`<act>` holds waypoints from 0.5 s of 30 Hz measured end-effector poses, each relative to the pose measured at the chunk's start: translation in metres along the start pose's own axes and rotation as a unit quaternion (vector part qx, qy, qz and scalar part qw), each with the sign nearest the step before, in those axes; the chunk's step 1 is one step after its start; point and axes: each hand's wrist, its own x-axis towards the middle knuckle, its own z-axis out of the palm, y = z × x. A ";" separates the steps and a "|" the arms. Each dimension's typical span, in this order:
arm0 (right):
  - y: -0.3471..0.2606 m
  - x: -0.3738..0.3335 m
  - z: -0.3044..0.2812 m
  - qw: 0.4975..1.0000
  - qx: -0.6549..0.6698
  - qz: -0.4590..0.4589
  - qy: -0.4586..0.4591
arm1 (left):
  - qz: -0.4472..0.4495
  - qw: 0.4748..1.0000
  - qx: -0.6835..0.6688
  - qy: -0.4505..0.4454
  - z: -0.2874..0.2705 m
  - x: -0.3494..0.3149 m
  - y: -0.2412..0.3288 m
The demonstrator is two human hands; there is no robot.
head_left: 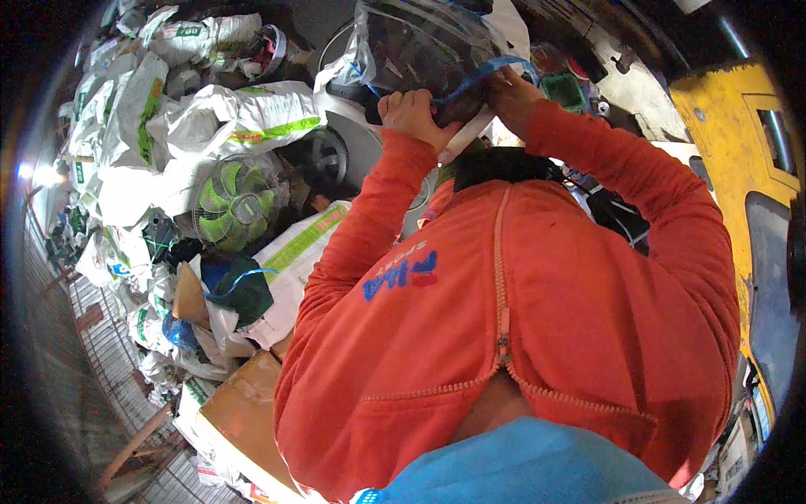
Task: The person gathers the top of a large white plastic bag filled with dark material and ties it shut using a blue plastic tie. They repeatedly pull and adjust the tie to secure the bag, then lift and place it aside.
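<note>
A clear plastic bag (411, 42) with dark contents stands at the top middle, in front of my body. My left hand (413, 118) is closed at the bag's near edge, fingers curled over it. To its right, my right hand (512, 97) is closed beside a blue plastic strip (478, 77). That strip runs across the bag's near side between the two hands. The right fingertips are partly hidden, and the exact grip does not show. White material (334, 80) lies around the bag's left side.
White printed sacks (243, 118) are piled on the left, with a green-bladed fan (239, 202) among them. A cardboard box (243, 399) sits at lower left. On the right stands a yellow machine panel (730, 126). A green container (564, 92) is just beyond my right hand.
</note>
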 end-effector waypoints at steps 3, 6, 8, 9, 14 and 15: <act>0.003 -0.008 -0.013 0.999 0.040 -0.022 0.012 | -0.006 1.000 0.006 0.013 0.003 -0.002 -0.001; 0.001 -0.022 -0.026 0.983 0.162 -0.061 0.058 | 0.013 0.998 0.051 0.041 0.007 -0.005 -0.006; -0.002 -0.028 -0.035 0.959 0.239 -0.061 0.138 | 0.027 0.999 0.004 0.028 0.006 -0.007 -0.011; -0.003 -0.028 -0.039 0.944 0.255 -0.059 0.201 | 0.028 0.999 -0.016 0.017 0.004 -0.008 -0.013; -0.012 0.000 -0.062 0.950 0.117 0.006 0.290 | 0.077 0.995 -0.064 -0.014 -0.009 -0.008 -0.019; -0.012 0.008 -0.066 0.957 0.092 -0.013 0.273 | 0.096 0.992 -0.082 -0.016 -0.012 -0.008 -0.021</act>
